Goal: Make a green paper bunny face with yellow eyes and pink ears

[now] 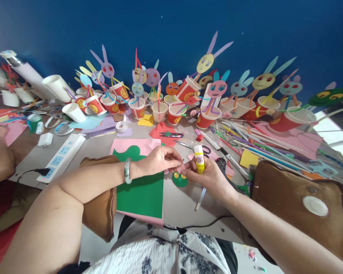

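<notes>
Just above the table (175,207), in front of my body, a small pink paper piece (181,168) is resting between my fingertips. My left hand (159,159) is pinching it with thumb and fingers pressed together; my right hand (214,178) is meeting it with its fingertips while its curled fingers are gripping a yellow-and-white glue stick (199,161), white end up. Right beneath, a green cutout (180,182) with yellow eyes is lying on the table. Under my left wrist, a green sheet (143,198) is covering most of a pink sheet (122,144). Beyond my fingers, black-handled scissors (207,150) are lying near a red paper scrap (157,131). Farther back, paper cups (206,121) bearing paper faces are standing or leaning before the blue wall (165,34). On my left, another person's arm (0,158) is reaching in beside a power strip (63,156).
</notes>
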The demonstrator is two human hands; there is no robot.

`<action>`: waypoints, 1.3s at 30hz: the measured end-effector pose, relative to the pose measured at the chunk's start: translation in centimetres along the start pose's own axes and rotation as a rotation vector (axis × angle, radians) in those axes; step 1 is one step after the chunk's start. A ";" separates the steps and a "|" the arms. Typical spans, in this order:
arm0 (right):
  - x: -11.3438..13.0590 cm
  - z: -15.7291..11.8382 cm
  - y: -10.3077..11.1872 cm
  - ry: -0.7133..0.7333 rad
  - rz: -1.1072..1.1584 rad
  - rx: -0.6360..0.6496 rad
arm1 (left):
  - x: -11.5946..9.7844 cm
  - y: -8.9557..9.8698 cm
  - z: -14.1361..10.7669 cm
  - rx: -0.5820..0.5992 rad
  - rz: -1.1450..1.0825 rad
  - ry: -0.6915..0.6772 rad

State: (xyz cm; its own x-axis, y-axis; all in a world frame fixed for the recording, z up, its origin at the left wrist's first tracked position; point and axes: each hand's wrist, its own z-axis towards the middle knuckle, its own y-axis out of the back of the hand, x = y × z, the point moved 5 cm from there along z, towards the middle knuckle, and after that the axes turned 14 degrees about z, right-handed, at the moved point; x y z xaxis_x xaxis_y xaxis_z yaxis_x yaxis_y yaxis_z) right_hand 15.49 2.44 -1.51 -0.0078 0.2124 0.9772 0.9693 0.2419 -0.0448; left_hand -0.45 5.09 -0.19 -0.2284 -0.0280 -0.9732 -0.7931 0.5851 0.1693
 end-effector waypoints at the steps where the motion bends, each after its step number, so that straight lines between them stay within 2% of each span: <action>1: -0.1 0.0 -0.1 -0.008 0.006 0.001 | 0.0 0.0 0.0 -0.004 0.002 0.003; 8: 0.4 -0.1 -0.3 -0.026 0.067 -0.044 | 0.0 -0.1 -0.1 -0.006 0.012 0.015; 14: 0.7 0.2 0.4 0.009 0.155 -0.081 | -1.0 1.3 0.2 -0.085 -0.005 0.001; 16: 0.6 0.3 0.7 0.028 0.132 -0.078 | -1.3 1.4 0.5 -0.035 0.034 0.009; 20: 0.5 0.5 1.1 0.066 0.117 -0.055 | -1.6 0.3 1.0 0.136 0.137 0.063; 24: 0.4 0.7 1.4 0.090 0.124 -0.056 | -2.9 0.0 1.8 0.119 0.282 0.010; 27: 0.3 1.0 1.5 0.102 0.085 -0.053 | -3.3 0.0 2.6 0.158 0.319 -0.029; 32: 0.2 1.2 1.8 0.100 0.013 -0.089 | -2.2 0.6 3.6 0.186 0.336 -0.063; 39: 2.6 0.3 2.4 0.061 -0.160 -0.192 | -0.2 1.3 4.0 0.138 0.422 -0.102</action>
State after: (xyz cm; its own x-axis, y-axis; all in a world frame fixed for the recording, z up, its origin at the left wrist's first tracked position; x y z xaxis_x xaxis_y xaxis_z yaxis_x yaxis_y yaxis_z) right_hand 17.66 3.89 0.84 -0.1552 0.1267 0.9797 0.9859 0.0826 0.1455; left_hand 0.89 9.11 -0.38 -0.4530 0.3117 -0.8353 -0.5585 0.6311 0.5384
